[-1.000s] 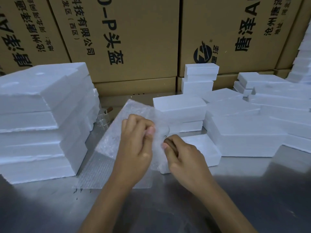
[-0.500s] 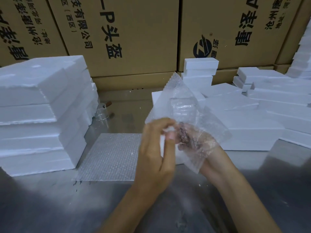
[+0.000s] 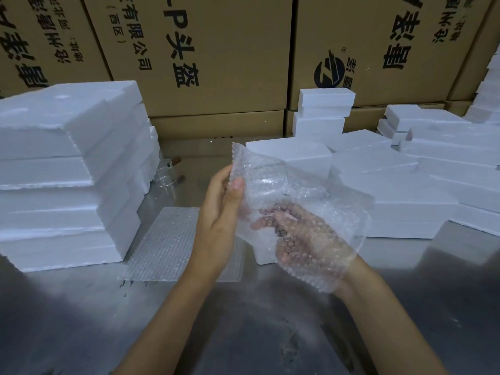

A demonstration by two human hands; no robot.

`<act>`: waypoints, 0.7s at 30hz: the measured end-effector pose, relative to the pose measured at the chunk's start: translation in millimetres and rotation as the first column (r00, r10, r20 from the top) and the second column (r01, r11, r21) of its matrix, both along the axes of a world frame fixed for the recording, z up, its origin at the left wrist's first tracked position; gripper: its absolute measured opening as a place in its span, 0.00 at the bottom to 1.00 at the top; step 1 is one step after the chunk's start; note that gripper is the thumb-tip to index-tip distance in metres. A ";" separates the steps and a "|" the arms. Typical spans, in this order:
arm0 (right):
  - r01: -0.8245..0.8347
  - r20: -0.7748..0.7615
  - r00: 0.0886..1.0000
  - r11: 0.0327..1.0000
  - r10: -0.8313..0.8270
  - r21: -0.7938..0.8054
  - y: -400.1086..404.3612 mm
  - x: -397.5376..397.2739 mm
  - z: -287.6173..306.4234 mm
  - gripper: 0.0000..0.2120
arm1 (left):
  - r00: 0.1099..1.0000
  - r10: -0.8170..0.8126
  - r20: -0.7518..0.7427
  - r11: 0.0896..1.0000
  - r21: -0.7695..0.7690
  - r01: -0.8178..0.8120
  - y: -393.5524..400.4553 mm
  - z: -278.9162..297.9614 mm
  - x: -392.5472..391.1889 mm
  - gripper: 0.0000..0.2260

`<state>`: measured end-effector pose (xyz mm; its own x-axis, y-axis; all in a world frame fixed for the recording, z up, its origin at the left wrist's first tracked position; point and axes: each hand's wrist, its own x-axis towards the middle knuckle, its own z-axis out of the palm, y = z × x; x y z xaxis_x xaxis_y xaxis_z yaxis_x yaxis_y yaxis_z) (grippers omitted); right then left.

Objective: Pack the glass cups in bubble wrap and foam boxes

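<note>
Above the steel bench (image 3: 81, 320) I see my left hand (image 3: 216, 226) pinching the bubble wrap sheet (image 3: 311, 201) by its top edge; my right hand (image 3: 300, 234), fingers curled beneath, cradles the glass cup (image 3: 266, 185) bundled inside.

Brown printed cartons (image 3: 221, 58) are standing stacked like a wall behind the steel table (image 3: 81, 320), which is catching dull light.

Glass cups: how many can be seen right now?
2. One clear glass cup is held up inside the bubble wrap sheet by both hands; another clear glass cup stands on the metal table beside the left white foam stack. Others may be hidden.
</note>
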<state>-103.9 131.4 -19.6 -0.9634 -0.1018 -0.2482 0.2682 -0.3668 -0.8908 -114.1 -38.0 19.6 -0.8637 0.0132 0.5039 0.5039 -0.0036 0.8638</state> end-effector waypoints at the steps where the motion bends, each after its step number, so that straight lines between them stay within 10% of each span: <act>1: -0.026 -0.016 1.000 1.000 0.026 -0.002 0.8 -2.6 -5.2 0.12 | 0.999 -0.019 0.044 1.000 0.000 0.019 -0.3 0.0 0.7 0.17; 14: 0.142 -0.216 0.973 0.943 -0.078 0.300 -3.4 4.9 23.5 0.15 | 0.951 -0.124 0.285 0.979 0.192 0.070 -4.8 -4.8 -9.0 0.24; 19: 0.741 -0.546 0.560 0.672 -0.623 -0.007 13.7 2.3 35.1 0.08 | 0.924 -0.172 0.340 0.884 0.468 -0.007 -17.8 -0.5 -17.7 0.26; 21: 0.683 -0.523 0.615 0.730 -0.590 -0.020 11.1 -2.9 31.3 0.13 | 0.919 -0.254 0.301 0.840 0.540 0.055 -20.8 0.7 -19.0 0.22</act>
